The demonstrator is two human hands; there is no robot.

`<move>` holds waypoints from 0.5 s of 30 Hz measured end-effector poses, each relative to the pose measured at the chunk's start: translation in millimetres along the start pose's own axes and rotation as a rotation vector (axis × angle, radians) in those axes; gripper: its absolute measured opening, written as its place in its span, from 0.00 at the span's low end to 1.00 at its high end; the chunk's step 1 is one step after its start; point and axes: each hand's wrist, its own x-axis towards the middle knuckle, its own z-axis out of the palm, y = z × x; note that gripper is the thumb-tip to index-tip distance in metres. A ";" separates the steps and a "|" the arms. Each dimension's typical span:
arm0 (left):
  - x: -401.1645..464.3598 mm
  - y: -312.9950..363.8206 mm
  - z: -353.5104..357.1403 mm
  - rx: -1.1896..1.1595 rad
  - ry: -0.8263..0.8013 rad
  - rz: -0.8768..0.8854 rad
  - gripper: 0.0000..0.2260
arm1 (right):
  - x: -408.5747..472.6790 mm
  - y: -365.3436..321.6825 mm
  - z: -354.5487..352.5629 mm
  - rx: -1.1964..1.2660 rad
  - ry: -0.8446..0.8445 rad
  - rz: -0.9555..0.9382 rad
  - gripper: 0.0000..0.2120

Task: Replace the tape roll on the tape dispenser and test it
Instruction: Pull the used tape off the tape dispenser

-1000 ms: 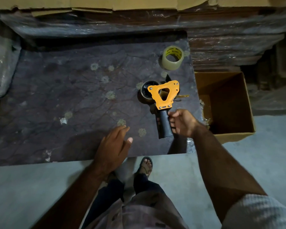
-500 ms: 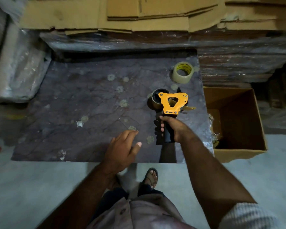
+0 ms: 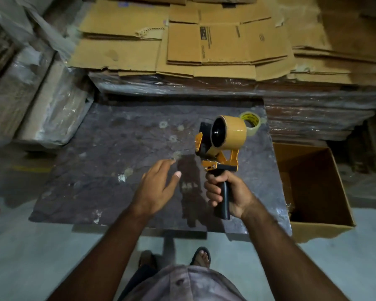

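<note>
Head view looks down on a stack of flattened cardboard sheets (image 3: 215,40) at the far side, resting on plastic-wrapped bundles (image 3: 204,85). Nearer lies a dark, blotched table top (image 3: 122,161) standing on a pale concrete floor (image 3: 30,257). To the right of the table, on the floor, sits an open cardboard box (image 3: 317,187), its flaps up and its inside in shadow.

Above the table's right part, the person's right hand (image 3: 228,192) is clenched around the black handle of an orange tape dispenser (image 3: 221,148), lifted clear of the surface with the handle pointing down toward the person. A brown tape roll (image 3: 230,132) sits on the dispenser's hub. Just behind it, near the table's far right corner, a clear tape roll (image 3: 252,122) with a yellow core lies on the table, partly hidden by the dispenser.

The left hand (image 3: 156,190) hovers over the table beside the dispenser, fingers spread and released, grasping nothing.
</note>
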 end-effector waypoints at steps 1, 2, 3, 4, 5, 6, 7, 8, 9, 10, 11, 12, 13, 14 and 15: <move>3.1 -1.6 -5.3 -0.011 0.024 0.007 0.23 | 1.7 1.2 7.2 -0.021 -0.029 0.005 0.12; 6.0 -3.2 -10.5 -0.028 0.038 0.006 0.22 | 4.9 1.6 13.2 -0.028 -0.047 0.014 0.12; 8.4 -4.6 -15.7 -0.049 0.048 0.006 0.22 | 8.4 1.4 18.9 -0.017 -0.066 0.024 0.12; 10.2 -6.5 -21.0 -0.068 0.057 0.006 0.22 | 12.0 1.4 24.8 0.006 -0.085 0.037 0.11; 11.6 -8.9 -26.4 -0.083 0.065 0.009 0.22 | 16.0 2.2 30.3 0.034 -0.101 0.049 0.11; 12.4 -11.8 -32.0 -0.097 0.071 0.014 0.23 | 20.1 4.3 35.3 0.063 -0.117 0.054 0.10; 12.6 -15.0 -37.7 -0.114 0.078 0.016 0.23 | 23.9 7.7 39.6 0.093 -0.136 0.051 0.09; 12.4 -19.6 -43.0 -0.134 0.090 0.016 0.23 | 27.5 11.9 44.8 0.125 -0.159 0.042 0.08; 11.5 -24.4 -49.0 -0.153 0.109 0.020 0.23 | 30.7 16.6 50.9 0.155 -0.189 0.032 0.07; 10.5 -29.4 -54.5 -0.170 0.134 0.023 0.23 | 33.7 21.3 57.7 0.179 -0.224 0.021 0.07; 9.3 -34.6 -60.2 -0.184 0.158 0.028 0.23 | 36.2 25.6 64.9 0.193 -0.253 0.007 0.07; 8.3 -40.5 -65.5 -0.195 0.175 0.030 0.23 | 38.8 29.8 71.8 0.195 -0.271 -0.008 0.08; 7.6 -46.4 -70.9 -0.204 0.183 0.031 0.23 | 41.1 33.8 78.5 0.191 -0.282 -0.021 0.09; 7.5 -52.0 -76.3 -0.213 0.190 0.034 0.23 | 43.6 37.6 84.3 0.185 -0.287 -0.031 0.10; 7.5 -57.2 -81.5 -0.225 0.196 0.040 0.23 | 46.0 41.5 89.3 0.181 -0.289 -0.036 0.11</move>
